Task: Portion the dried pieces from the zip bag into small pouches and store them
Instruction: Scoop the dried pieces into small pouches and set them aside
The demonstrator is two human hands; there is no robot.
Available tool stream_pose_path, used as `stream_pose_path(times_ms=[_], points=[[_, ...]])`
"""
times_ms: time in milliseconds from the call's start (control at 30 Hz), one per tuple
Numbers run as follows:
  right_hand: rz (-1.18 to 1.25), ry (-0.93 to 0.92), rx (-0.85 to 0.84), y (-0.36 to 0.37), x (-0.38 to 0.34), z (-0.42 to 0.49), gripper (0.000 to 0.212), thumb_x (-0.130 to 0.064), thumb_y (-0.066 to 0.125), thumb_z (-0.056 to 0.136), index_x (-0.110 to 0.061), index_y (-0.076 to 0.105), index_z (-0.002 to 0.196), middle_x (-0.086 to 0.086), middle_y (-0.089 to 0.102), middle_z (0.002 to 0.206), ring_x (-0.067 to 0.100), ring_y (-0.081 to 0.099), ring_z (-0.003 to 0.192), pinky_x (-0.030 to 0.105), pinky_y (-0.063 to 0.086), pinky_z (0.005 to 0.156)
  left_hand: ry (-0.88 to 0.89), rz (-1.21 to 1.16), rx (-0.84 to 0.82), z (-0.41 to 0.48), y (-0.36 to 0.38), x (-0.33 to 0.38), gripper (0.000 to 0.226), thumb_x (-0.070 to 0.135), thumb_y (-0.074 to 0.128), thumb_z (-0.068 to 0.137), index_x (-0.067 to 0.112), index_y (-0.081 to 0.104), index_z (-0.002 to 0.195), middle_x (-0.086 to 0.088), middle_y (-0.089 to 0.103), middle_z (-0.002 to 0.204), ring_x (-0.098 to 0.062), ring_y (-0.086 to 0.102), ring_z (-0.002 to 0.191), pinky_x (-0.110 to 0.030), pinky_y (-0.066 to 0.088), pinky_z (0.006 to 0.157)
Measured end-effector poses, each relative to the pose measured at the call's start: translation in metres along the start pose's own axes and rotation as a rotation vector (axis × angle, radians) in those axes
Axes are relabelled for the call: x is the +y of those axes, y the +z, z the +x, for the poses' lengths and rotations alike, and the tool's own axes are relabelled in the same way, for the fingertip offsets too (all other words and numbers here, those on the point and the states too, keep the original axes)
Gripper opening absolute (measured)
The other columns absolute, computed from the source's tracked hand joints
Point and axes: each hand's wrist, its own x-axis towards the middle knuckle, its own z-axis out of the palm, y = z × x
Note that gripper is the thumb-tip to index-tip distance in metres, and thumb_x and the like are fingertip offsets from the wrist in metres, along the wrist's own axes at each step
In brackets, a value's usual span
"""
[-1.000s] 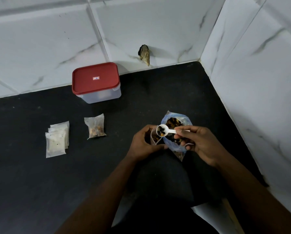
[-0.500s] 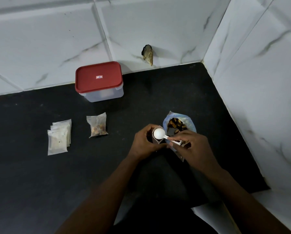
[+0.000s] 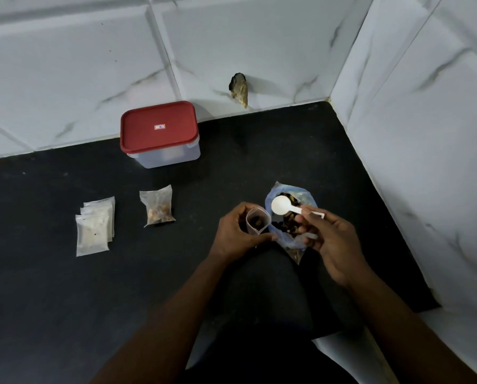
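Clear plastic forms the small pouch (image 3: 257, 225) gripped upright by the left hand (image 3: 236, 234), whose fingers are curled round its sides so that the mouth is held wide. It is held just left of the blue-tinted plastic zip bag (image 3: 305, 199), probably so that each carry is short and little is spilled. Some brown bits are already seen inside the pouch, while most of the dark dried pieces (image 3: 288, 221) lie in the open zip bag at near right.

A white plastic spoon (image 3: 283, 205) is pinched by its handle in the right hand (image 3: 333, 245), and its bowl is poised over the bag's mouth; no pieces are seen in the bowl. Whether the lower right fingers also steady the bag cannot be told.

On the black stone counter (image 3: 65, 300), a filled clear pouch (image 3: 158, 209) lies flat to the left, and a stack of flat empty pouches (image 3: 94, 225) farther left. At far left a rectangular clear box with a red lid (image 3: 159, 131) stands against the white marbled tile wall (image 3: 65, 65); it is judged to be the store. Its lid is on and both hands are occupied, so something must be put down before storing.
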Motion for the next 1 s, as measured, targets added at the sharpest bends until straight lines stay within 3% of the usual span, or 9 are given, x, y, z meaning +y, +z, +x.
stream_pose_path(times_ms=[100, 200, 333, 400, 600, 700, 867, 1000], points=[[-0.09, -0.054, 0.071, -0.011, -0.006, 0.01, 0.015, -0.018, 0.073, 0.09, -0.02, 0.078, 0.104, 0.005, 0.078, 0.097, 0.014, 0.072, 0.087, 0.031, 0.058, 0.074, -0.006, 0.022, 0.001, -0.002, 0.001, -0.001, 0.055, 0.021, 0.094, 0.071, 0.031, 0.063, 0.116, 0.015, 0.069, 0.114, 0.001, 0.066, 0.109, -0.018, 0.056, 0.09], [-0.393, -0.189, 0.075, -0.023, -0.013, 0.022, 0.012, -0.018, 0.076, 0.089, -0.023, 0.079, 0.1, -0.003, 0.078, 0.095, 0.009, 0.074, 0.09, 0.03, 0.06, 0.076, -0.012, 0.082, -0.012, -0.003, 0.003, -0.004, 0.055, 0.019, 0.092, 0.074, 0.033, 0.061, 0.117, 0.016, 0.068, 0.115, 0.007, 0.063, 0.11, -0.012, 0.052, 0.089], [-0.808, -0.393, -0.036, -0.024, -0.018, 0.032, 0.01, -0.026, 0.077, 0.09, -0.025, 0.078, 0.099, -0.012, 0.075, 0.089, -0.006, 0.069, 0.085, 0.01, 0.053, 0.071, -0.042, 0.131, -0.02, -0.002, 0.005, -0.006, 0.053, 0.019, 0.091, 0.075, 0.033, 0.061, 0.117, 0.018, 0.067, 0.114, 0.009, 0.063, 0.107, -0.011, 0.052, 0.087], [-0.936, -0.447, -0.087, -0.019, -0.016, 0.036, 0.015, -0.029, 0.074, 0.092, -0.023, 0.077, 0.105, -0.012, 0.074, 0.094, -0.005, 0.067, 0.087, 0.009, 0.051, 0.072, -0.049, 0.139, -0.019, -0.001, 0.007, -0.006, 0.051, 0.02, 0.089, 0.077, 0.033, 0.061, 0.118, 0.017, 0.068, 0.114, 0.008, 0.064, 0.106, -0.016, 0.055, 0.088], [-1.122, -0.567, -0.214, -0.007, -0.006, 0.042, 0.017, -0.029, 0.07, 0.095, -0.02, 0.076, 0.109, -0.005, 0.073, 0.098, -0.004, 0.062, 0.084, 0.016, 0.051, 0.078, -0.04, 0.143, 0.036, -0.003, 0.013, -0.004, 0.042, 0.024, 0.087, 0.081, 0.034, 0.064, 0.114, 0.015, 0.07, 0.11, 0.004, 0.067, 0.101, -0.025, 0.059, 0.087], [-1.144, -0.511, -0.223, -0.004, -0.008, 0.042, 0.017, -0.026, 0.068, 0.097, -0.017, 0.075, 0.11, -0.004, 0.073, 0.099, -0.001, 0.064, 0.086, 0.014, 0.05, 0.078, -0.042, 0.14, 0.051, -0.004, 0.014, -0.005, 0.04, 0.025, 0.086, 0.082, 0.034, 0.064, 0.114, 0.014, 0.07, 0.109, 0.004, 0.067, 0.101, -0.026, 0.06, 0.087], [-1.064, -0.341, -0.14, -0.001, -0.013, 0.049, 0.017, -0.029, 0.068, 0.097, -0.014, 0.075, 0.103, -0.002, 0.074, 0.091, 0.005, 0.069, 0.082, 0.029, 0.059, 0.079, -0.053, 0.141, 0.06, -0.002, 0.017, -0.005, 0.038, 0.025, 0.086, 0.082, 0.031, 0.064, 0.114, 0.013, 0.071, 0.108, 0.003, 0.068, 0.099, -0.024, 0.06, 0.086], [-1.154, -0.388, -0.138, 0.009, -0.01, 0.051, 0.017, -0.026, 0.066, 0.097, -0.012, 0.073, 0.103, -0.003, 0.071, 0.091, 0.006, 0.067, 0.083, 0.021, 0.053, 0.076, -0.051, 0.148, 0.084, -0.002, 0.02, -0.005, 0.035, 0.023, 0.085, 0.083, 0.027, 0.066, 0.112, 0.011, 0.071, 0.105, 0.003, 0.068, 0.096, -0.02, 0.058, 0.083]])
